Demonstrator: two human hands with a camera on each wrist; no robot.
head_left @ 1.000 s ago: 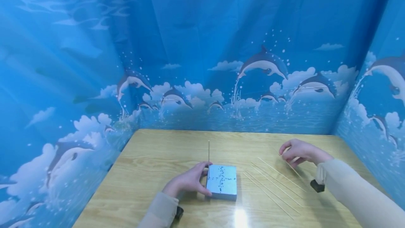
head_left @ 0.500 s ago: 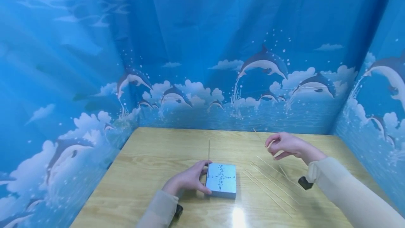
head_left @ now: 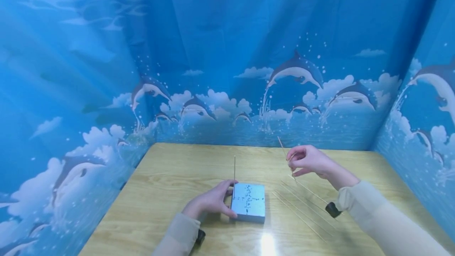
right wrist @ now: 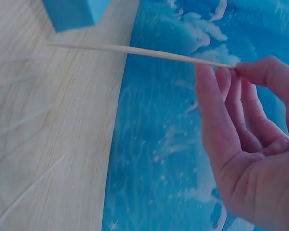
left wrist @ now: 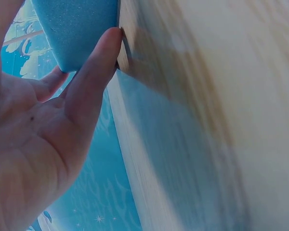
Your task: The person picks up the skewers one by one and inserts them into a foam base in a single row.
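A light-blue foam block [head_left: 254, 209] with rows of dark holes lies on the table. One thin wooden stick [head_left: 234, 169] stands upright at its left edge. My left hand [head_left: 209, 202] holds the block from the left, thumb at the front corner and fingers at the back corner; the left wrist view shows the thumb against the block [left wrist: 82, 29]. Above the table, right of the block, my right hand [head_left: 314, 163] pinches another wooden stick [right wrist: 149, 52] between thumb and fingertips. In the head view that stick leans, its upper end toward the left.
Several loose wooden sticks [head_left: 300, 218] lie slanted on the wooden table [head_left: 185, 163], right of the block. A blue dolphin-print curtain [head_left: 220, 70] stands behind the table's far edge and along both sides.
My right hand has lifted its stick from the table and moved left, and the stick is now steeper. The left hand and block stay nearly in place.
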